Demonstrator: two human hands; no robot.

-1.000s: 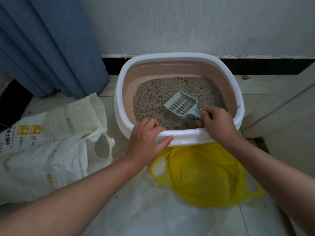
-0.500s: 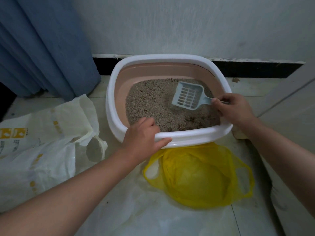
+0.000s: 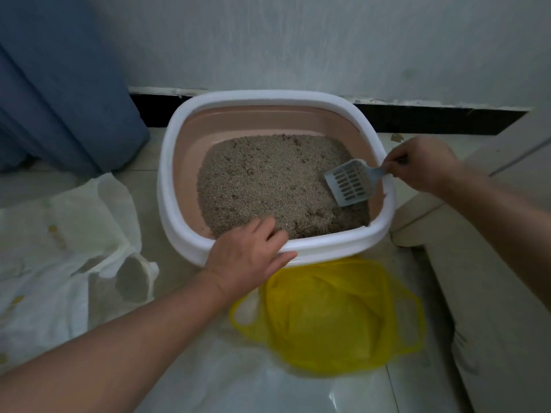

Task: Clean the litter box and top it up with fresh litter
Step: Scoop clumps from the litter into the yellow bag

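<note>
A pink litter box (image 3: 185, 162) with a white rim stands on the floor against the wall, holding grey litter (image 3: 262, 180) with darker clumps near the front right. My left hand (image 3: 247, 254) grips the front rim, fingers curled inside. My right hand (image 3: 423, 165), over the right rim, holds the handle of a pale blue slotted scoop (image 3: 348, 181). The scoop's blade points down into the litter at the box's right side. An open yellow plastic bag (image 3: 328, 317) lies on the floor just in front of the box.
A white litter sack (image 3: 59, 248) with yellow print lies open at the left, grey litter showing in its mouth. A blue curtain (image 3: 59, 84) hangs at the back left. A pale cabinet or furniture edge (image 3: 477, 263) runs along the right. Clear plastic sheeting (image 3: 238, 383) covers the near floor.
My right hand has carried the scoop from the box's front middle to its right side and tipped the blade down toward the litter. My left hand stays on the front rim.
</note>
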